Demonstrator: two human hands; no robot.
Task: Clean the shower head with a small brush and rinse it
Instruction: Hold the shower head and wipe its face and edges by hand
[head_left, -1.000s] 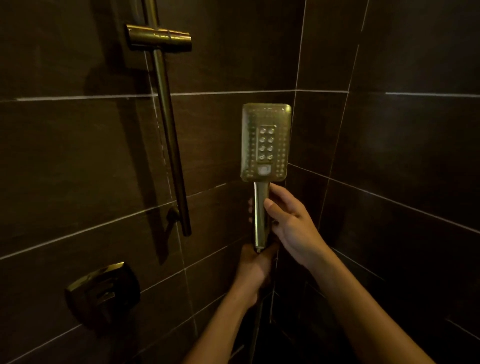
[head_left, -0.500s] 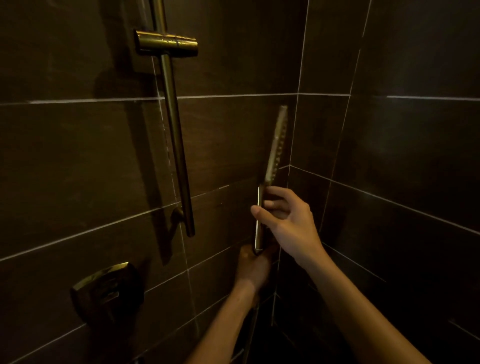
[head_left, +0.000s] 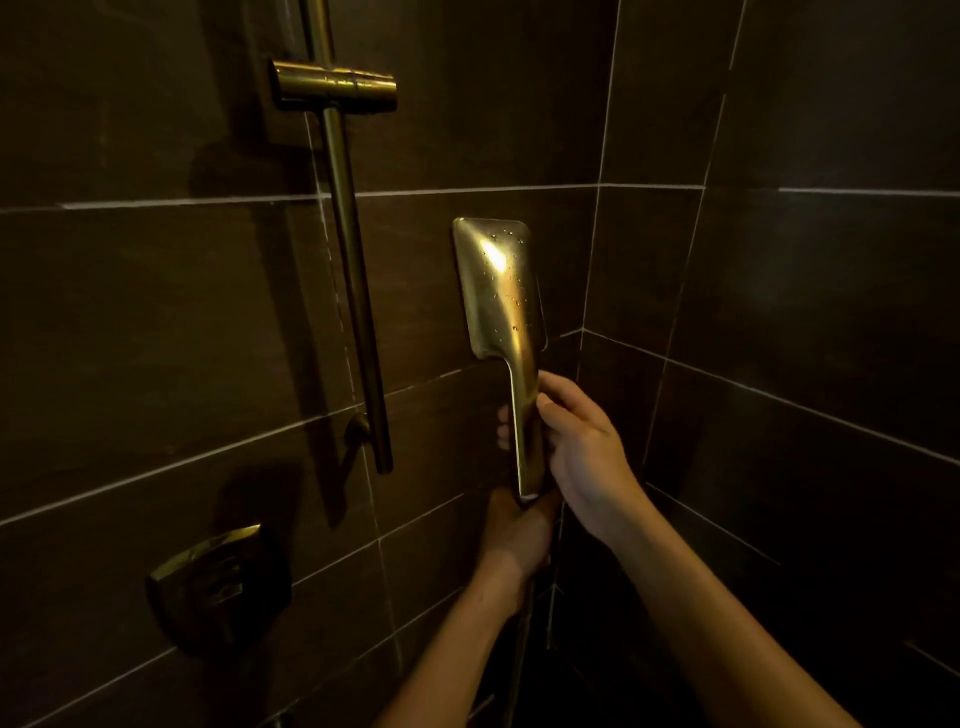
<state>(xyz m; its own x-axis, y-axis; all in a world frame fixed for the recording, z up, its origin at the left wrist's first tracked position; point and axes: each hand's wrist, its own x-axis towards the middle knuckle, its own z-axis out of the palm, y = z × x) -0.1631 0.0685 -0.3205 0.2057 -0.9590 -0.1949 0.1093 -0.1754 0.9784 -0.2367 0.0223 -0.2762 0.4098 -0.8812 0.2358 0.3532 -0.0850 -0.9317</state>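
Observation:
A brass hand shower head stands upright in front of the dark tiled corner. Its smooth back faces me, with water drops on it; the nozzle face is turned away and hidden. My right hand wraps the handle at mid-height. My left hand grips the bottom end of the handle, where the hose joins; what it holds there is partly hidden in shadow. No brush is visible.
A brass slide rail with an empty holder bracket runs down the left wall. A brass valve handle sits low on the left. Dark tiles with pale grout lines close in on the left and right.
The shower head has rotated about its handle: nozzle face toward me, then edge-on, now its back toward me. My right hand regripped the handle; my left hand stayed at the base.

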